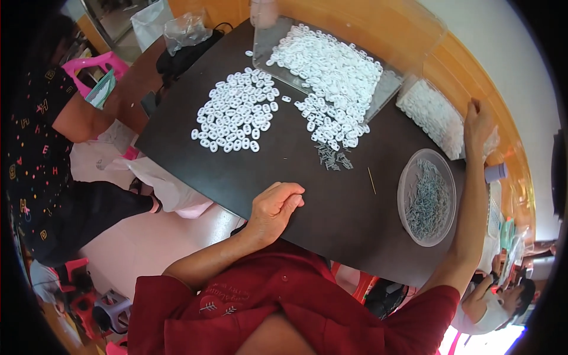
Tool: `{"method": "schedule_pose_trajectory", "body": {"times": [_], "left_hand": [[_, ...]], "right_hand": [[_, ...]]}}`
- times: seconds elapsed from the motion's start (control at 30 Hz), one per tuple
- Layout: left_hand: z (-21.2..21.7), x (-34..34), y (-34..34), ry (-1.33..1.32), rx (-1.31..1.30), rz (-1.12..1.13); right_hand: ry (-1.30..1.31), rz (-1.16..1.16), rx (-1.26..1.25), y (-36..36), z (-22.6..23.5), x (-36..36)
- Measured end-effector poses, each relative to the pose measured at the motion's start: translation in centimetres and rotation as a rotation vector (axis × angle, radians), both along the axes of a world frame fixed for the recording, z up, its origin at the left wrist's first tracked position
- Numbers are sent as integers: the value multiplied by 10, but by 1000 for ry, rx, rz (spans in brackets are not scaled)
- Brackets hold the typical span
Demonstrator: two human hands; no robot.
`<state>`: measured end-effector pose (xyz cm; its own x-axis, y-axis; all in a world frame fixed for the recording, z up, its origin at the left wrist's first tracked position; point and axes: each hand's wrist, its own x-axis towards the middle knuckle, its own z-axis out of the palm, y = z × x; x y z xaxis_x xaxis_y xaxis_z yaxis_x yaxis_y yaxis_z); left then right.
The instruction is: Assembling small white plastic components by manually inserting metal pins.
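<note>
My left hand (275, 207) is closed above the near edge of the dark table, its thumb against the curled fingers; whatever may be inside is hidden. Stretched out to the far right, my right hand (478, 124) has its fingers bent together beside a clear bag of white pieces (432, 115); what they grip cannot be made out. White oval two-hole pieces (235, 111) lie spread in a single layer left of centre. More spill from a clear bin (384, 103) lying at the back. Small grey screws or pins (334, 158) form a little pile before that heap.
A round clear tub (429, 198) of grey pins stands at the right. Near it lies a thin brass-coloured stick (371, 180). A lilac cap or cup (496, 172) is beyond my right forearm. Another person (44, 148) sits at the left; a black bag (188, 56) rests at the back left.
</note>
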<state>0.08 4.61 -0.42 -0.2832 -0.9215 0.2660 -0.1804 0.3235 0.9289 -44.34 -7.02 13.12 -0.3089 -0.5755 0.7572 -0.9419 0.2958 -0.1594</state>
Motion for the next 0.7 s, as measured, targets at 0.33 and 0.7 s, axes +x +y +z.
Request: {"method": "schedule_pose_trajectory", "body": {"times": [0.33,0.7], "left_hand": [[23,22,-84,-354,-520,37],[-1,-11,-220,-951,-1057,2]], "right_hand": [[-17,497,143,123,-49,154],[-200,706,225,128,-60,190]]}}
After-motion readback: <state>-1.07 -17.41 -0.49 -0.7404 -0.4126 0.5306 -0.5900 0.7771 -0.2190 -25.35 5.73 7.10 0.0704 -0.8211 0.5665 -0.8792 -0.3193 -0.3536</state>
